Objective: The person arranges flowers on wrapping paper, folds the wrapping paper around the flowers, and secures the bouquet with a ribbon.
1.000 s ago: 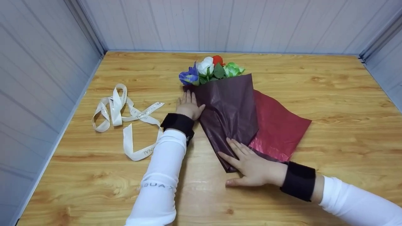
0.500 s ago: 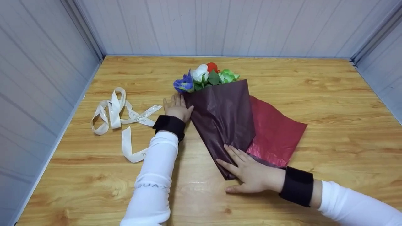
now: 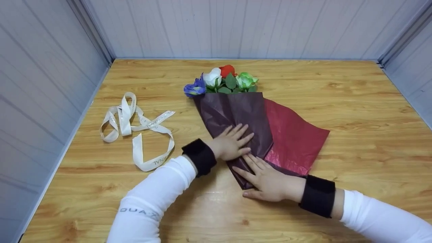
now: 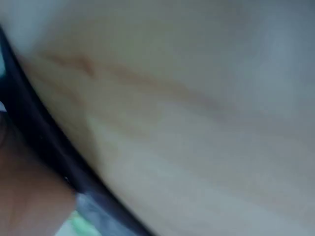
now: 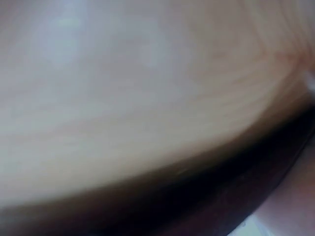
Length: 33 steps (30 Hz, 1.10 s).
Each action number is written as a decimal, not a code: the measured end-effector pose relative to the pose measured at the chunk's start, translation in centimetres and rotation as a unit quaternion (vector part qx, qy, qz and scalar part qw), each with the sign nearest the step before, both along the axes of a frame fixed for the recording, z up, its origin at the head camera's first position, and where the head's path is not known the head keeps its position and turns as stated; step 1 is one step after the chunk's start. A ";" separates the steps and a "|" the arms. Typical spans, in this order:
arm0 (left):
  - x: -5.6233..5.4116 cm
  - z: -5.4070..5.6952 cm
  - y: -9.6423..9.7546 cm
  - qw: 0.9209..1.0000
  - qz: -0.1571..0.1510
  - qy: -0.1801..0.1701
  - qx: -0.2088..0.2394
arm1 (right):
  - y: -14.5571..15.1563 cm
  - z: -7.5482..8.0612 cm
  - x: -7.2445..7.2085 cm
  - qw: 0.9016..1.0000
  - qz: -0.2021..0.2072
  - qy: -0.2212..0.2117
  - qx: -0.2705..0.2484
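Note:
A bouquet of artificial flowers [image 3: 213,78], in blue, white, red and green, lies at the table's middle in the head view. Dark plum wrapping paper [image 3: 248,106] is folded over its stems, which are hidden. From under the fold, a red sheet of wrapping paper [image 3: 293,135] spreads to the right. My left hand [image 3: 231,143] lies flat on the plum paper at mid-length, fingers spread. Just below it, my right hand [image 3: 266,179] rests with straight fingers across the paper's narrow lower end. The two hands meet near the left thumb. Both wrist views are blurred and show mostly tabletop.
A loosely looped white ribbon [image 3: 125,116] with printed lettering lies on the wooden table [image 3: 364,101] to the left of the bouquet. Grey panel walls [image 3: 243,27] stand along the table's back and sides.
My left hand has moved from the paper's upper left edge down and right onto its middle, beside the right hand. The plum paper's top edge sits lower and flatter. My right hand stays put.

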<state>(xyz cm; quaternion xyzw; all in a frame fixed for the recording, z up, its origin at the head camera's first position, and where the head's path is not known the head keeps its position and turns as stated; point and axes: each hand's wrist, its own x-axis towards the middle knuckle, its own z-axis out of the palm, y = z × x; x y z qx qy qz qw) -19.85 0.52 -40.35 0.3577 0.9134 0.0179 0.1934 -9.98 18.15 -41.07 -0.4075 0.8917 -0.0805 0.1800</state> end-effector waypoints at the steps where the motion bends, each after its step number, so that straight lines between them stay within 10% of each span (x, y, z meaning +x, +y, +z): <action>1: -0.4 -0.1 -0.1 1.000 0.014 -0.013 0.000 | 0.0 -0.1 0.0 1.000 -0.001 0.000 -0.002; 7: -3.4 -0.7 -1.4 0.992 0.121 -0.044 -0.015 | 0.0 -0.8 0.3 1.000 -0.005 -0.012 -0.009; 17: -4.8 -0.1 -2.9 0.963 0.266 -0.053 0.005 | -0.4 -0.7 0.6 1.000 0.005 0.003 -0.011; 33: 2.8 0.5 -0.7 0.996 0.085 -0.012 -0.002 | -0.9 -0.2 -2.5 0.999 -0.020 0.047 -0.002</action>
